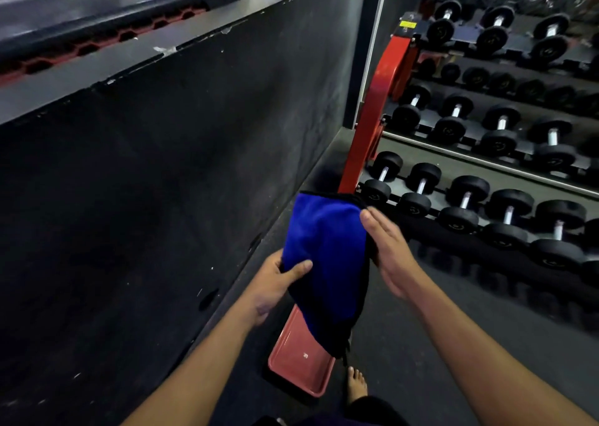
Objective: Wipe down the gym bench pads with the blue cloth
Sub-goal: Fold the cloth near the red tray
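Note:
I hold the blue cloth (324,250) up in front of me, above the floor, with both hands. My left hand (275,283) grips its lower left edge, thumb curled over the front. Along the cloth's right edge lies my right hand (389,250), thumb on the front near the top corner and fingers behind the fabric. The cloth has a dark trim and hangs down to a point. No bench pad is plainly visible in the head view.
A red tray (301,361) lies on the dark floor under the cloth, beside my bare foot (356,386). A red rack frame (372,117) rises behind. Several black dumbbells (463,208) fill tiered shelves at right. A tall dark platform wall (146,182) stands at left.

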Motion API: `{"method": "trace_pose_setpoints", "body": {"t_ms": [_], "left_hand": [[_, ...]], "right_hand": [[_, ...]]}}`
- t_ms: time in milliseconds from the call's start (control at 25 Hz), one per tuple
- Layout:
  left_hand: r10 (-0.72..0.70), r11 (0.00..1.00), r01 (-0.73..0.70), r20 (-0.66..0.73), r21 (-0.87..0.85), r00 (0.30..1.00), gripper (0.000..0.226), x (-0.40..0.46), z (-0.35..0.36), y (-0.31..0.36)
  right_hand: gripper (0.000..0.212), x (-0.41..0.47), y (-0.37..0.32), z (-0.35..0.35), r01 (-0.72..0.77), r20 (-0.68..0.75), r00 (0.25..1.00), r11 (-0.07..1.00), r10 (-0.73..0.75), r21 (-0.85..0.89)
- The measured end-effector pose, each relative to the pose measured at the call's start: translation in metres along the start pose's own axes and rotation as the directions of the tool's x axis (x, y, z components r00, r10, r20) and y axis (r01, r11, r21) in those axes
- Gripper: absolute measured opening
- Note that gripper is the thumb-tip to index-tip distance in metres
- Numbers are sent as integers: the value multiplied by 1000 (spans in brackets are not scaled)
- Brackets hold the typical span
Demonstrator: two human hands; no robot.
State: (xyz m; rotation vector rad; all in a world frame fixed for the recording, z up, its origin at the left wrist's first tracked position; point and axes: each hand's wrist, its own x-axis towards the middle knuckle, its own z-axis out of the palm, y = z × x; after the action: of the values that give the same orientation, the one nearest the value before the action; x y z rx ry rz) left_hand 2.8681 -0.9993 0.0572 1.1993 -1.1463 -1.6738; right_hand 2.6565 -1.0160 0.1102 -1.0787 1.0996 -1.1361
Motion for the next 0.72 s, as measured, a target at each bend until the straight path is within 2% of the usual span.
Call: {"method": "trace_pose_setpoints", "body": {"t_ms": [40,120,200,320,360,440,520,600,680,720], "left_hand": [[9,1000,-10,-27,-23,1000,25,2,2,0],[-14,1000,12,-83,-23,996,22,4,1,-3],[-88,996,89,-63,2,994,21,4,-8,-17],[-264,954,244,98,173,960,61,0,-31,-51],[-325,926,290,117,242,938,66,-2,-35,-58],[-367,885,330,55,330,929,57,-4,-34,-68],[-316,854,335,-115,399,942,55,-6,-27,-71],[-215,847,299,-231,440,949,66,-7,-23,-70],[-152,821,204,-141,533,978,72,-8,-24,-71],[-143,769,162,-82,618,986,68,-9,-24,-71]], "right_hand": [[64,-5,18,-7,-159,69,986,985,154,66],[55,-28,62,-15,-392,213,899,920,383,1],[37,-46,88,-11,-438,214,869,895,446,-87],[22,-54,112,-11,-412,-22,911,909,411,-64],[20,-55,115,-12,-411,-71,911,908,406,-87],[13,-59,123,-13,-414,-156,908,892,390,-183],[12,-65,122,-10,-408,-239,903,886,357,-218],[25,-69,119,-6,-392,-351,881,905,317,-167],[38,-71,120,-9,-330,-365,899,921,241,-205],[41,-71,123,-15,-292,-322,927,908,192,-300]]}}
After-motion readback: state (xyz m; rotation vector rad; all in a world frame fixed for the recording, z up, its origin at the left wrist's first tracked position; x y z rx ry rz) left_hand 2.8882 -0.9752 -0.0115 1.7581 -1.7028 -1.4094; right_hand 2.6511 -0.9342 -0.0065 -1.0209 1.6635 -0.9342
